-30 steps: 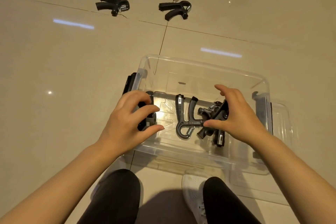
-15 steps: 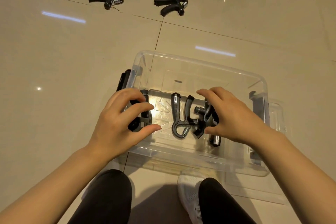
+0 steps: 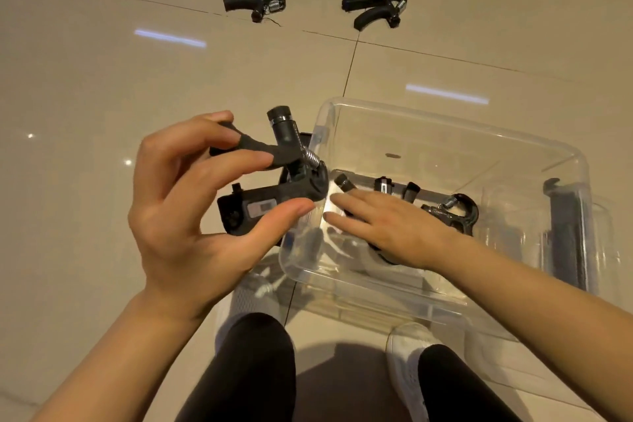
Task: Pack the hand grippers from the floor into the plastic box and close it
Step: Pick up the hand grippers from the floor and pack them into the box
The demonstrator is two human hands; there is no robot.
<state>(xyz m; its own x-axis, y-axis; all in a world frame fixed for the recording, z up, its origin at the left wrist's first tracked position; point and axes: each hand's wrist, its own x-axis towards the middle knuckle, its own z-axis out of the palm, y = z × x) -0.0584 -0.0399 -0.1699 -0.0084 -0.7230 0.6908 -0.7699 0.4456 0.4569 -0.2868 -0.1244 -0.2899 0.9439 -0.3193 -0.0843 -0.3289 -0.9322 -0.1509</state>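
Observation:
My left hand [image 3: 191,212] holds a black hand gripper [image 3: 274,178] by its two handles, just outside the left wall of the clear plastic box [image 3: 459,120]. My right hand [image 3: 387,226] lies flat inside the box, fingers stretched over the grippers on the bottom. One packed gripper [image 3: 455,212] shows to its right, with handle tips [image 3: 383,183] poking out above the fingers. Several black hand grippers lie on the floor at the top, the nearest two being one [image 3: 375,8] by the tile joint and one [image 3: 253,0] left of it.
The box's clear lid [image 3: 609,250] lies under and beside the box on the right, with a dark latch [image 3: 565,233] on that side. My knees [image 3: 253,370] and white shoes [image 3: 407,353] are at the bottom. Beige glossy tiles [image 3: 102,86] surround everything.
My left hand has lifted its gripper up and out to the left of the box. My right hand has let go of the grippers and flattened over them. The view has shifted left.

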